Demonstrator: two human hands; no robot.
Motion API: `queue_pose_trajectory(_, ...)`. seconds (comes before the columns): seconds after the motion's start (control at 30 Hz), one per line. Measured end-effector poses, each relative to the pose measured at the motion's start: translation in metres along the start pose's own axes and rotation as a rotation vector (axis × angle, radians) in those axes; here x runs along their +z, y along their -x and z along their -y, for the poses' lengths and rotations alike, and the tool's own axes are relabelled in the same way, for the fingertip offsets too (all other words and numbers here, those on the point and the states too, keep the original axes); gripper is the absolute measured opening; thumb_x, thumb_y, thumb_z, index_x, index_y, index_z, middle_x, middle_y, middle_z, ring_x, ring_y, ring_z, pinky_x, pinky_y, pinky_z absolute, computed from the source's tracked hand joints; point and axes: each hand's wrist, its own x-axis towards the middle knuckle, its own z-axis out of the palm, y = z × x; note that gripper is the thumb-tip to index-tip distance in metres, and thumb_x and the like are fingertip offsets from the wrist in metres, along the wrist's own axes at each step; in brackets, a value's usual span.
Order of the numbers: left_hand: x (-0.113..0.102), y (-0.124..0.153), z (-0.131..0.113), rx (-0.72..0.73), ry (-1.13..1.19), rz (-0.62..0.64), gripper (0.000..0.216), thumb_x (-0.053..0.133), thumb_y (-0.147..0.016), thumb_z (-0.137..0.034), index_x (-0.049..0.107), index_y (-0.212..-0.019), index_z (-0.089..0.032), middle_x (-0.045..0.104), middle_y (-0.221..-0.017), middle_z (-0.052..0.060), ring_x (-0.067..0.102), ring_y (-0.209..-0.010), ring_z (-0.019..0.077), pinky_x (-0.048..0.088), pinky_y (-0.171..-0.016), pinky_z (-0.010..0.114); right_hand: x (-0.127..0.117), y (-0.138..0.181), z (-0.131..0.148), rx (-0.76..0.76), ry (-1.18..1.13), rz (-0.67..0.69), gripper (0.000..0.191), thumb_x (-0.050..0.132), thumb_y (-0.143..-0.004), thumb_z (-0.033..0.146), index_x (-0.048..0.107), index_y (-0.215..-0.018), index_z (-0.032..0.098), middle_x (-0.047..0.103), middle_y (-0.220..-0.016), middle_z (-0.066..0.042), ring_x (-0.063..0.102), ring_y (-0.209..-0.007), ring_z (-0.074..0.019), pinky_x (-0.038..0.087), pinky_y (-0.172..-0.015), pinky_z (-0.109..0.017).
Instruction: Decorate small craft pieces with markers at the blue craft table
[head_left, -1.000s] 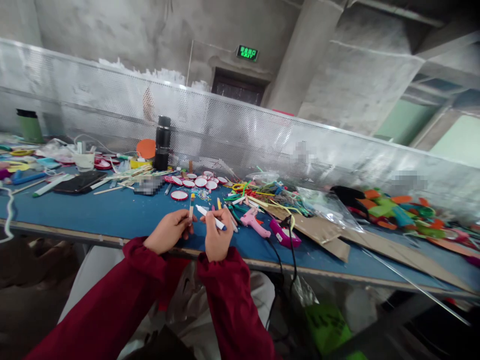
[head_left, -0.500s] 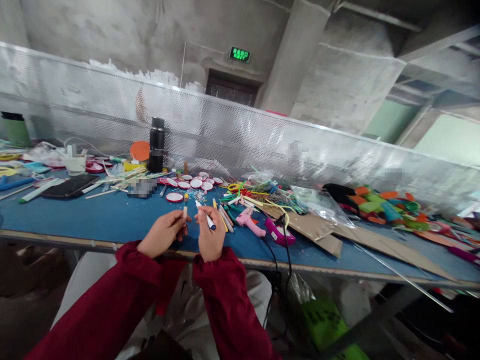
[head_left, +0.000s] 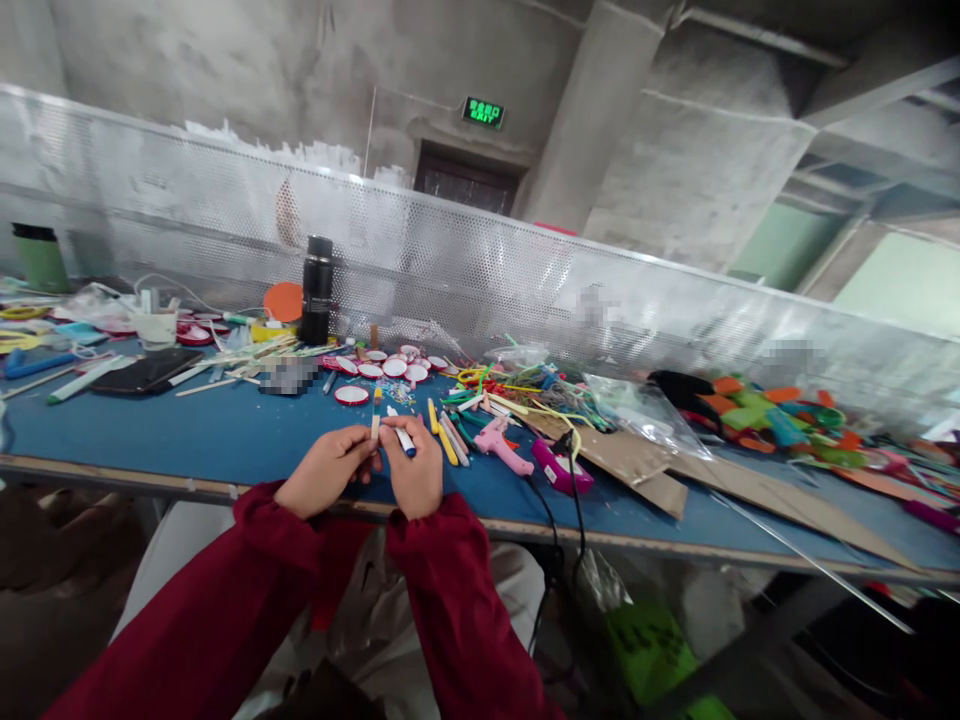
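My left hand [head_left: 327,468] pinches a small flat craft stick [head_left: 376,412] upright, with yellow, orange and dark green bands near its top. In my right hand [head_left: 417,470] is a white marker [head_left: 405,440] with a blue end, held slantwise. The two hands are close together near the table's front edge, and the marker's other end lies close to the stick; whether they touch I cannot tell. Just right of my right hand are several markers, among them a yellow marker [head_left: 448,446]. A white disc with a red rim [head_left: 351,396] lies beyond the hands.
A pink glue gun [head_left: 502,446] and a purple box [head_left: 561,466] with black cables lie to the right, beside cardboard strips [head_left: 637,470]. Farther back stand a black bottle [head_left: 316,290] and a pile of coloured pipe cleaners [head_left: 532,386]. A phone [head_left: 146,372] lies left.
My right hand has moved left with the marker, up against my left hand, uncovering more of the yellow markers. My left hand keeps its hold on the craft stick.
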Motion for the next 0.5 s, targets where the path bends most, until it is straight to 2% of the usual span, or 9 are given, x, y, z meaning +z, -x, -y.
queue_pose_trajectory(0.33,0.0006,0.0014,-0.0049,-0.001,-0.049,0.012,0.036,0.044,-0.088,-0.047,0.059,-0.073,-0.017,0.062,-0.065,-0.001,0.053,-0.056,0.0115,0.039,-0.056,0.022,-0.0021,0.0029,0.0031,-0.045,0.013,-0.006,0.019,0.052,-0.088,0.035,0.066,-0.086,0.022,0.068,-0.077,0.000,0.062,-0.075,-0.0149,0.046,-0.082,-0.029)
queue_pose_trajectory(0.5,0.0003,0.0008,-0.0050,-0.044,-0.040,-0.016,0.037,0.048,-0.085,-0.050,0.065,-0.081,-0.017,0.065,-0.066,0.001,0.053,-0.057,0.0137,0.041,-0.055,0.023,-0.0026,0.0026,0.0030,-0.073,-0.012,-0.022,0.019,0.052,-0.088,0.035,0.065,-0.084,0.022,0.068,-0.075,0.000,0.062,-0.077,-0.0154,0.047,-0.081,-0.030)
